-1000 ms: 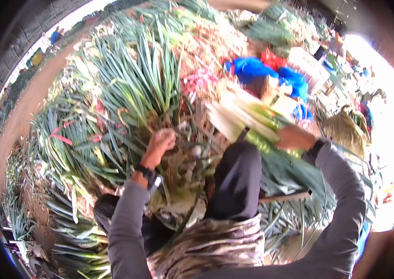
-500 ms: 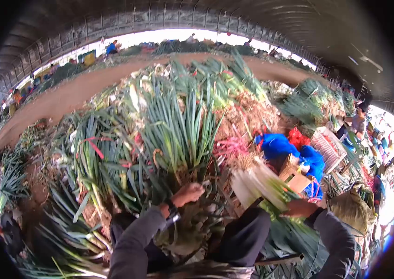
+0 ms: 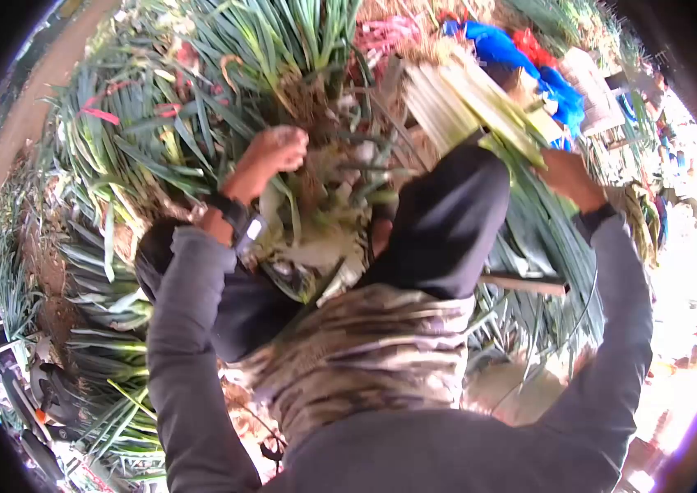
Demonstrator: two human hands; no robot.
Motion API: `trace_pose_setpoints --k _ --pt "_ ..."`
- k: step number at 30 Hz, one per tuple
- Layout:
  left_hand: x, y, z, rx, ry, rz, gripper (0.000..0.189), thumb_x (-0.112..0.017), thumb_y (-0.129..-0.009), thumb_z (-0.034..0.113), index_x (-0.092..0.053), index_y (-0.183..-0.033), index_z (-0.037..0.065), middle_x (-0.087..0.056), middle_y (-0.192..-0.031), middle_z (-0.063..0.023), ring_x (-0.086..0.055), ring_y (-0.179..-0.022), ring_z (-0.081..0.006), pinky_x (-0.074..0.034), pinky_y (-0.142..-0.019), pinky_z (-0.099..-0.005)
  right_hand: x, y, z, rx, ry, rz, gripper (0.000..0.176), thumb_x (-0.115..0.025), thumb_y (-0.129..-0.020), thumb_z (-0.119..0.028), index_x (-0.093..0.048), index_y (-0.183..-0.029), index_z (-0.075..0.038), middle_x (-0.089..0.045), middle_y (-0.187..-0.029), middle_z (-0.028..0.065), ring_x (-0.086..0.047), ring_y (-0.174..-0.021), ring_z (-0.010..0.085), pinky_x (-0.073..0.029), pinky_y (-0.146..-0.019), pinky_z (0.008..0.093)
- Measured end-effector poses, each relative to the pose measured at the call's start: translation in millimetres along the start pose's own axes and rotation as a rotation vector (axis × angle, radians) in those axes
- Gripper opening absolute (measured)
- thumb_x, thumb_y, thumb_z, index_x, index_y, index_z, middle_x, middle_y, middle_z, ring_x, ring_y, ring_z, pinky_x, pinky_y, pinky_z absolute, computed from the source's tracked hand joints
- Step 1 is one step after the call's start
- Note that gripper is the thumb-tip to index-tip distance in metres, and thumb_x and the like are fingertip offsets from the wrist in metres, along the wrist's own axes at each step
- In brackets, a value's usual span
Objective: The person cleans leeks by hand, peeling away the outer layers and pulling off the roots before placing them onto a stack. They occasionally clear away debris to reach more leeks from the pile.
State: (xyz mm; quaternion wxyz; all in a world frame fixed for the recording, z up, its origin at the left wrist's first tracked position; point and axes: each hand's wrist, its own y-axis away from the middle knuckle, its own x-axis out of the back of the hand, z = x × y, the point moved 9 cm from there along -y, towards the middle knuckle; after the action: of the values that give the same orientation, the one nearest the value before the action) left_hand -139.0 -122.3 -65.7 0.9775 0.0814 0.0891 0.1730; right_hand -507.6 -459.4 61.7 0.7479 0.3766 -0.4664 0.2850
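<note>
My left hand (image 3: 279,150) is closed in front of my left knee, fingers curled together; whatever they may hold is hidden. It hovers near trimmed leaf scraps (image 3: 316,218) on the ground between my legs. On my right, my right hand (image 3: 564,174) is closed around the green part of a leek (image 3: 506,123). That stalk lies along a pile of leeks (image 3: 435,103) with white shanks side by side, their roots pointing away from me. Their dark green leaves (image 3: 542,222) trail down beside my right knee. A watch (image 3: 243,223) sits on my left wrist.
Upright leeks (image 3: 283,37) stand ahead, and more bundles with pink ties (image 3: 102,111) lie at left. Blue cloth or plastic (image 3: 492,43) and a pale crate (image 3: 591,90) are at far right. A wooden bar (image 3: 525,284) lies beside my right thigh.
The view has tilted down, showing my lap and torso. My right hand stays on the leek, which now stands out more from the others. My left hand remains closed.
</note>
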Motion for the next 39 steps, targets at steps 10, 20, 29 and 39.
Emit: trace_pose_setpoints --k 10,20,29,39 --pt "21 -20 -9 0.188 0.033 0.237 0.022 -0.069 -0.098 0.023 -0.061 -0.106 0.004 -0.060 -0.088 0.0001 -0.056 -0.072 -0.0084 -0.049 -0.066 -0.0225 7 -7 8 -0.027 0.047 -0.050 0.038 -0.068 -0.090 -0.038 -0.068 -0.094 -0.001 -0.068 -0.095 0.0230 -0.066 -0.095 0.0424 -0.050 -0.081 0.0528" --pt "4 -87 8 0.084 -0.195 0.103 0.027 -0.068 -0.099 0.025 -0.063 -0.111 0.001 -0.061 -0.089 -0.0003 -0.058 -0.074 -0.0078 -0.051 -0.068 -0.0248 26 1 15 0.031 -0.001 0.130 0.037 -0.069 -0.083 -0.038 -0.065 -0.092 -0.002 -0.066 -0.092 0.0192 -0.064 -0.096 0.0377 -0.047 -0.084 0.0516" --pt "-97 -173 65 -0.429 -0.891 0.000 0.032 -0.070 -0.095 0.019 -0.065 -0.123 0.003 -0.068 -0.104 -0.0093 -0.066 -0.089 -0.0219 -0.054 -0.083 -0.0347 55 23 31 -0.008 -0.036 -0.003 0.037 -0.068 -0.082 -0.037 -0.065 -0.093 -0.002 -0.065 -0.085 0.0194 -0.065 -0.088 0.0370 -0.049 -0.080 0.0489" --pt "-233 -247 55 -0.901 -1.304 -0.213 0.051 -0.077 -0.083 0.021 -0.062 -0.131 0.008 -0.060 -0.126 -0.0092 -0.056 -0.122 -0.0289 -0.048 -0.104 -0.0403 54 36 21 -0.036 -0.246 -0.050 0.032 -0.065 -0.083 -0.034 -0.064 -0.089 -0.003 -0.065 -0.085 0.0171 -0.065 -0.087 0.0361 -0.049 -0.083 0.0492"
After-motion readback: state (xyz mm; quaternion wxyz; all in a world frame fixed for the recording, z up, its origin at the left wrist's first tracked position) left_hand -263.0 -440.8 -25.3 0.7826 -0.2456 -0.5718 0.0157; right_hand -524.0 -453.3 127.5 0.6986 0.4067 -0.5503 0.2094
